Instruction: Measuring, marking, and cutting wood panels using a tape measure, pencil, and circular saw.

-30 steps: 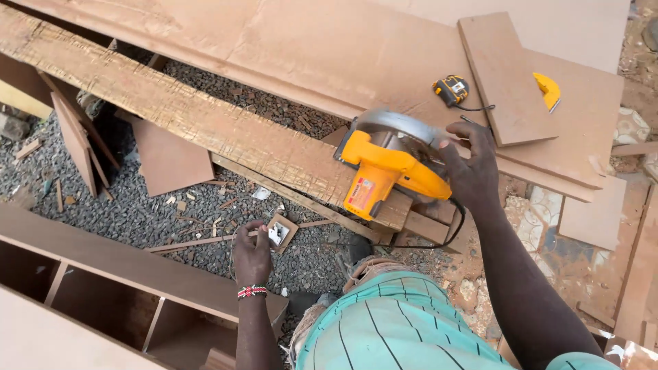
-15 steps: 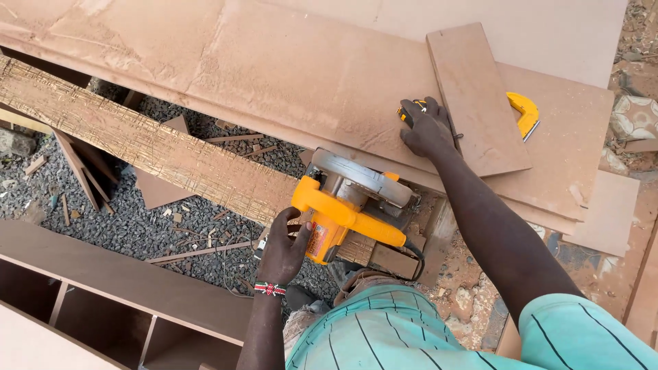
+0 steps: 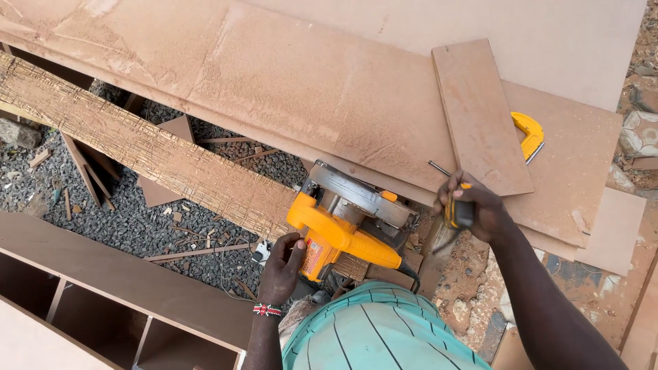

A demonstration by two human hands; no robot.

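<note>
Nearest the camera is the person's striped teal shirt (image 3: pixel 373 329). Just beyond it sits a yellow circular saw (image 3: pixel 346 226), resting on a rough, weathered plank (image 3: pixel 151 154). The left hand (image 3: pixel 281 270), a beaded bracelet at its wrist, is curled against the saw's near left side, fingers closed on the yellow housing. The saw's long axis runs from near left to far right, its metal guard on the far side. To the saw's right, well apart from it, the right hand (image 3: pixel 473 209) is clamped around a small yellow-and-black tape measure (image 3: pixel 458 214). The left hand is the nearer to the saw. Beyond the saw lie wide brown fibreboard sheets (image 3: pixel 308 82), with a narrow offcut board (image 3: pixel 480 113) on top, far right of the saw. A yellow clamp (image 3: pixel 528 133) peeks out past that offcut. Left of the saw, gravel ground (image 3: pixel 137 226) shows, with an open wooden cabinet frame (image 3: pixel 103 288) nearer.
</note>
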